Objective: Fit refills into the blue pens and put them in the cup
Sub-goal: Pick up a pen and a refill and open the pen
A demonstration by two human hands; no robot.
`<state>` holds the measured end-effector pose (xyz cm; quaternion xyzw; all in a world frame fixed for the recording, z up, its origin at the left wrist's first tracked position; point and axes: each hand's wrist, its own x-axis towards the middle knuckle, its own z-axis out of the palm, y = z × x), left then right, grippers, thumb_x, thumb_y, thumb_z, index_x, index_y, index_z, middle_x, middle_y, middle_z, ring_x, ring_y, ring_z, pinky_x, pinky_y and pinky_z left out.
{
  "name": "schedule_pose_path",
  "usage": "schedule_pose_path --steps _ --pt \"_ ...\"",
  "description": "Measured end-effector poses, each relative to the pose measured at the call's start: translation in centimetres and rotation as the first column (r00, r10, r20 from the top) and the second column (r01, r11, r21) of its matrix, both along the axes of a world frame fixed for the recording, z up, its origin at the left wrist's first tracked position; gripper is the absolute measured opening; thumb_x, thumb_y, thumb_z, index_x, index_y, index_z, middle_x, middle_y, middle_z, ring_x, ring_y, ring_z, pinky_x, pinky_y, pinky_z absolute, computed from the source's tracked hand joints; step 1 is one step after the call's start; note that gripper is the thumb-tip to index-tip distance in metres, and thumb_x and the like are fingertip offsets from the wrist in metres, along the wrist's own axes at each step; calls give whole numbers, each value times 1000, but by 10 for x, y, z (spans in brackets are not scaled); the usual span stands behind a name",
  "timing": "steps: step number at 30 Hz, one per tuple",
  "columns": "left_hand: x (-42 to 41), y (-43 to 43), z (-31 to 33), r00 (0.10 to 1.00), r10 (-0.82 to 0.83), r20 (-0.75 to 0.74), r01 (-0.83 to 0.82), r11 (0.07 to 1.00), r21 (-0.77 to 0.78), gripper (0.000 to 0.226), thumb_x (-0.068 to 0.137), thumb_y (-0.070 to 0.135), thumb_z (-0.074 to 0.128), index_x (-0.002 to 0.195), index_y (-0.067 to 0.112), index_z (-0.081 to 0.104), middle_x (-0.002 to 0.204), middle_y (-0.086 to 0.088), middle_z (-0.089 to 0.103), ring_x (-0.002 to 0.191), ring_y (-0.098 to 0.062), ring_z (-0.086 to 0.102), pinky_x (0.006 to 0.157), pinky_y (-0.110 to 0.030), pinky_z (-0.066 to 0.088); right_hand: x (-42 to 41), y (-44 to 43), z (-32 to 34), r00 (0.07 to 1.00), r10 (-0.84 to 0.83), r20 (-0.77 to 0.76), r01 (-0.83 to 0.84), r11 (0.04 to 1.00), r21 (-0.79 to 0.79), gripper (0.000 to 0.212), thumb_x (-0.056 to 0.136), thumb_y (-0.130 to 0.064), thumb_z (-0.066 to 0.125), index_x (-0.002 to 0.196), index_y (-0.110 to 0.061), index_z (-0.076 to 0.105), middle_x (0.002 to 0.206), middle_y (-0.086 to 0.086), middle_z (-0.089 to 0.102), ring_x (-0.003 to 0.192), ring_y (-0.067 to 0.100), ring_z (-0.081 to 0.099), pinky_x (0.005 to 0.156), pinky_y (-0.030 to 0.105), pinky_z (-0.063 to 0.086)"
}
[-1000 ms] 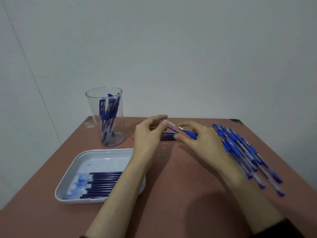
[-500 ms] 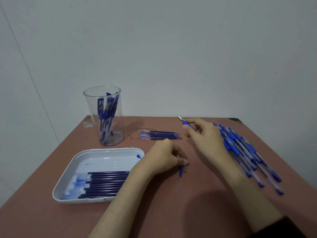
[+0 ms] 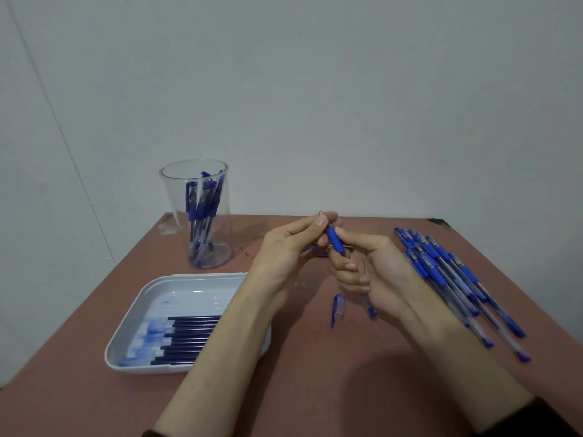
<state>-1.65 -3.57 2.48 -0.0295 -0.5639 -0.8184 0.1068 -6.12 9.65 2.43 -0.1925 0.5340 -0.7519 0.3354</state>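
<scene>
Blue pen [image 3: 334, 242], with no cap on, is held above the middle of the desk [image 3: 347, 389], between both hands and clear of the surface. The right hand [image 3: 378, 275] grasps it with fingers curled round the clear barrel. The barrel's blue back end pokes out below that hand. The left hand [image 3: 284, 247] pinches the front end between thumb and forefinger, just above the matte blue grip sleeve. A thin metal point shows past the fingertips.

A small pen cap [image 3: 337, 309], translucent with a blue clip, lies flat on the reddish-brown desk just nearer than the hands.

The cup [image 3: 197, 247], a tall clear plastic cylinder, stands upright near the far left corner. Finished pens [image 3: 202, 203] lean inside it.

A pale plastic tray [image 3: 132, 329] with rounded corners sits toward the near left edge, partly under the left forearm. Dark slim refills [image 3: 189, 339] lie side by side in it, and blue ink is smeared on its floor.

Along the right edge lies a loose row of pens [image 3: 457, 279], overlapping, with clear barrels and blue grips. More refills behind the hands are mostly hidden.
</scene>
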Motion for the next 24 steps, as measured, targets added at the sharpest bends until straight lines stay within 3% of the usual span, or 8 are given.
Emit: schedule_pose_path --steps 5,7,9,12,14,16,21,24 --pt "0 -2 0 989 142 37 -143 989 46 8 77 14 69 83 8 70 78 -2 70 75 -13 65 86 -26 50 3 -6 -4 958 -143 -249 163 985 62 18 94 -22 52 89 -9 63 54 0 38 39 7 23 42 24 10" --pt "0 -1 0 988 149 37 -151 986 65 18 69 18 73 83 10 64 79 -4 67 69 -14 63 78 -28 52 3 -9 -6 936 -164 -312 192 980 60 18 95 -20 54 92 -8 67 54 2 40 40 8 24 40 23 13" --pt "0 0 1 994 105 31 -108 987 116 28 72 17 71 95 12 55 91 -7 70 71 -15 65 75 -29 53 3 -11 -8 925 -190 -329 222 973 61 18 95 -19 54 90 -9 69 55 2 42 40 10 25 40 23 14" --pt "1 0 3 998 54 21 -56 987 150 30 87 16 61 115 13 50 106 -8 71 92 -17 67 89 -34 51 0 -10 -10 910 -277 -309 308 950 53 19 96 -21 54 86 -13 69 55 1 44 41 10 25 39 23 15" --pt "0 -2 3 995 93 27 -96 984 149 26 91 14 57 117 14 51 101 -7 73 96 -15 68 89 -32 50 -3 -8 -9 885 -357 -298 379 925 20 19 96 -20 53 90 -12 69 55 1 44 41 10 25 39 22 17" --pt "-1 -5 2 986 162 38 -166 976 140 18 91 10 57 108 16 56 91 -3 74 86 -11 69 80 -26 51 -6 -5 -7 871 -404 -280 422 907 3 19 97 -18 53 93 -11 69 55 2 44 40 10 26 39 22 17" --pt "0 -6 -1 991 136 19 -137 990 46 29 89 5 59 114 20 59 104 -3 72 96 -12 68 83 -23 51 -5 -3 -7 891 -323 -318 361 930 66 19 95 -19 54 95 -9 71 54 2 46 42 11 26 39 23 18" --pt "2 -5 0 992 125 -1 -125 989 84 33 88 1 59 119 14 59 105 -6 72 84 -11 70 77 -18 54 -3 -6 -8 911 -245 -331 296 949 111 18 94 -20 56 96 -10 72 54 3 46 41 11 26 40 22 17"
